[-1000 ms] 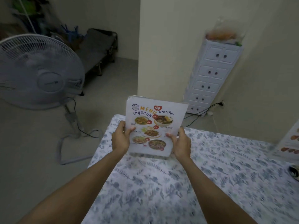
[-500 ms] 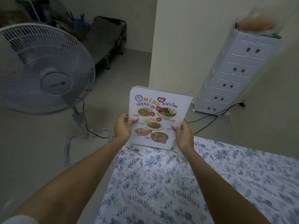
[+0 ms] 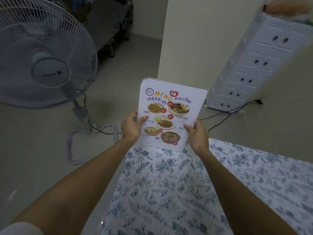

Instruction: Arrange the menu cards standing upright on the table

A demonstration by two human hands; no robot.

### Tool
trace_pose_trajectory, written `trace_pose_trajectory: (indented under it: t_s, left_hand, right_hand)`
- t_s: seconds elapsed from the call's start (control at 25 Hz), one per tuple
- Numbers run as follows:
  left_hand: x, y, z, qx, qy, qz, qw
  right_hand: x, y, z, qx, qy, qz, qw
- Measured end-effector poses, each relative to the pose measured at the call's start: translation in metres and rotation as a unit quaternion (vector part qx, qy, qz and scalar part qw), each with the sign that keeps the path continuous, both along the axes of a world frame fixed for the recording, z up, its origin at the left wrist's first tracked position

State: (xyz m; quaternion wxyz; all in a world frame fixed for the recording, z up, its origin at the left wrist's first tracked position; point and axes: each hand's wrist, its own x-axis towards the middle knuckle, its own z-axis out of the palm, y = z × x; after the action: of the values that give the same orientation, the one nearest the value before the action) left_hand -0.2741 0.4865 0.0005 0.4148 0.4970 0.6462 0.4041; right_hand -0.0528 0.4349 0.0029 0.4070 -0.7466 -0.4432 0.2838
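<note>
The menu card [image 3: 171, 114], a white sheet printed with food photos and the word MENU, is held upright above the far corner of the table [image 3: 177, 192]. The left hand [image 3: 131, 127] pinches its left edge, thumb on the front; the right hand [image 3: 197, 134] grips the lower right edge likewise. Both forearms reach straight forward. A leafy blue floral cloth covers the table. On the floor beyond stand a white mesh-guarded fan [image 3: 42, 53] and a white plastic drawer tower [image 3: 254, 65].
</note>
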Motion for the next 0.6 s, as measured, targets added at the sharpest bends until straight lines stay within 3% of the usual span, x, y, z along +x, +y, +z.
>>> trace_pose_trajectory:
  t_s: [0.36,0.48,0.6]
  left_hand:
    - [0.001,-0.002,0.001,0.005,0.012,-0.011,1.0]
    - [0.002,-0.007,0.003,0.011,0.066,-0.05,0.997]
    - [0.004,-0.015,0.002,-0.034,0.201,-0.126,0.971]
  right_hand:
    - [-0.003,-0.006,0.008,-0.01,-0.026,0.016,0.999]
    - [-0.004,-0.009,0.013,-0.039,-0.092,0.035,0.994]
    - [-0.003,-0.017,0.017,-0.104,-0.176,0.072,0.976]
